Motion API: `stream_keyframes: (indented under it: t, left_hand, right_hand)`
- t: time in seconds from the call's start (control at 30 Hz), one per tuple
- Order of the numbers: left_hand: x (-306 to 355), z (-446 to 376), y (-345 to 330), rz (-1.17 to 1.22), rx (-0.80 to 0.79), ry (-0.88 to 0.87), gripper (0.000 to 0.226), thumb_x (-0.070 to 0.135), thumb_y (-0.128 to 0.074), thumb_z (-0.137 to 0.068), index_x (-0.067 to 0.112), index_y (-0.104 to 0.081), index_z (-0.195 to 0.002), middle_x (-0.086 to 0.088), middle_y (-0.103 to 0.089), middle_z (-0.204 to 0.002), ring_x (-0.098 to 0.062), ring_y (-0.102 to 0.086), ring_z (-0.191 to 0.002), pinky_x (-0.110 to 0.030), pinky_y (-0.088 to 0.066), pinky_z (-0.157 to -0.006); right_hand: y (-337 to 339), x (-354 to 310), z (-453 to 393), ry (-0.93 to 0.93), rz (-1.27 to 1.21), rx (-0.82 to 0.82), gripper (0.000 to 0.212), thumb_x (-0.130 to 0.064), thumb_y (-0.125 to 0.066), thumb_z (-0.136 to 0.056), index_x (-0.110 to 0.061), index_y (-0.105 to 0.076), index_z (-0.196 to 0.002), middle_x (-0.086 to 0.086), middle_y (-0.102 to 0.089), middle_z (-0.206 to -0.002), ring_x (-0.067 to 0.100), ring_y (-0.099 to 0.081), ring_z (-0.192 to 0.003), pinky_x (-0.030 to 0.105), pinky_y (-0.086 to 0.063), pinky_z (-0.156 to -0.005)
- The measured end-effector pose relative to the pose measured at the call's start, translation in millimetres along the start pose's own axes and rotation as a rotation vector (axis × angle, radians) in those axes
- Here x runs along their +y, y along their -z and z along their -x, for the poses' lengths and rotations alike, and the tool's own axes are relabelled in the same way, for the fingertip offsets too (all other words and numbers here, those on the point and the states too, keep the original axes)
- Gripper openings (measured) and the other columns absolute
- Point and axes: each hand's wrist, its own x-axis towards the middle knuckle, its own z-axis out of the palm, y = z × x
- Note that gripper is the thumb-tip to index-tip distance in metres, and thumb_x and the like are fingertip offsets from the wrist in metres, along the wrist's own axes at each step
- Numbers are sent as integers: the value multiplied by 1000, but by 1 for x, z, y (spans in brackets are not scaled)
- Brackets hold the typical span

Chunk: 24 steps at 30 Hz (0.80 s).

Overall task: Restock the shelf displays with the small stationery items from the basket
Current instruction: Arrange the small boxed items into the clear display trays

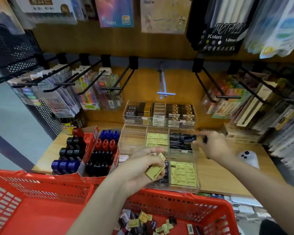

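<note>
The red plastic basket (41,200) sits at the bottom, with several small yellow and black boxes (143,223) loose in its right corner. My left hand (141,168) is closed on a few small yellow boxes (155,172) above the front clear tray (199,175). Over the middle clear tray (134,141), my right hand (212,145) pinches a small black box (191,139) at the black-box compartment (180,143). Yellow boxes (157,139) fill the compartment beside it; the left compartment holds nothing.
A back clear tray (159,114) holds black and gold boxes. Red cartons (90,150) of black, red and blue caps stand left. A white phone (248,158) lies on the wooden shelf (219,180) at right. Pegs with hanging pen packs (85,92) jut out above.
</note>
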Motion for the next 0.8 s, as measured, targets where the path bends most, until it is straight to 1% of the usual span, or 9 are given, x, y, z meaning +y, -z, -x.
stream_keyframes:
  t: [0.1, 0.17, 0.23, 0.33, 0.5, 0.57, 0.63, 0.73, 0.8]
  left_hand:
    - [1, -5, -1, 17, 4, -57, 44, -17, -65, -81, 8, -66, -117, -16, -64, -92, -19, -65, -67, -32, -57, -72]
    - [1, -6, -4, 44, 13, -79, 44, -17, -67, -80, 9, -68, -115, -16, -65, -93, -20, -66, -70, -32, -58, -74]
    - [-1, -6, -6, 38, 10, -80, 41, -15, -68, -80, 11, -70, -112, -15, -67, -90, -20, -65, -72, -32, -58, -75]
    - [-4, -5, -8, 5, -8, -71, 37, -13, -68, -82, 13, -71, -108, -8, -73, -76, -17, -68, -68, -30, -58, -73]
    - [-11, -5, -6, -20, 13, -62, 38, -12, -69, -81, 15, -72, -107, -7, -74, -74, -17, -68, -66, -29, -58, -71]
    - [-13, -6, -4, -22, 37, -55, 38, -13, -70, -80, 15, -73, -105, -8, -73, -75, -18, -67, -65, -29, -57, -68]
    - [-15, -8, -1, -12, 84, -34, 37, -14, -70, -78, 14, -74, -102, -10, -71, -79, -20, -65, -66, -31, -56, -66]
    - [-17, -7, 3, 33, 140, 7, 29, -8, -71, -80, 10, -72, -103, -13, -64, -87, -20, -61, -66, -30, -55, -61]
    - [-17, -4, 3, 55, 159, 22, 22, 3, -77, -80, 10, -72, -100, -11, -63, -83, -18, -59, -63, -29, -54, -59]
  right_hand:
    - [-13, 1, -13, -30, 59, -55, 33, -39, -72, -87, -30, -68, -118, 1, -66, -87, 26, -65, -84, 36, -57, -73]
    - [-21, 1, -17, -56, 76, -61, 34, -40, -72, -86, -30, -68, -119, 7, -70, -101, 27, -65, -92, 34, -55, -75]
    - [-27, -2, -18, -93, 89, -59, 36, -42, -72, -86, -31, -68, -120, 9, -70, -104, 28, -65, -95, 32, -53, -74]
    - [-31, -10, -20, -124, 200, -25, 42, -48, -75, -81, -33, -66, -119, 5, -69, -106, 27, -65, -99, 29, -49, -72]
    - [-34, -16, -22, -144, 221, -4, 44, -50, -81, -73, -32, -67, -110, 1, -70, -101, 24, -65, -89, 26, -42, -64]
    - [-37, -12, -21, -146, 65, -6, 42, -47, -83, -72, -28, -63, -104, -1, -67, -96, 20, -60, -81, 26, -42, -65]
    - [-36, -9, -14, -174, -250, -35, 38, -39, -81, -77, -26, -53, -99, -6, -59, -89, 14, -54, -77, 26, -42, -68]
    - [-23, -15, 8, -241, -712, -206, 6, -19, -55, -98, -24, -55, -93, -5, -52, -82, 10, -49, -75, 25, -40, -70]
    - [-7, -23, 29, -200, -804, -281, 22, -9, -47, -102, -23, -63, -107, -8, -59, -94, 5, -56, -83, 24, -46, -82]
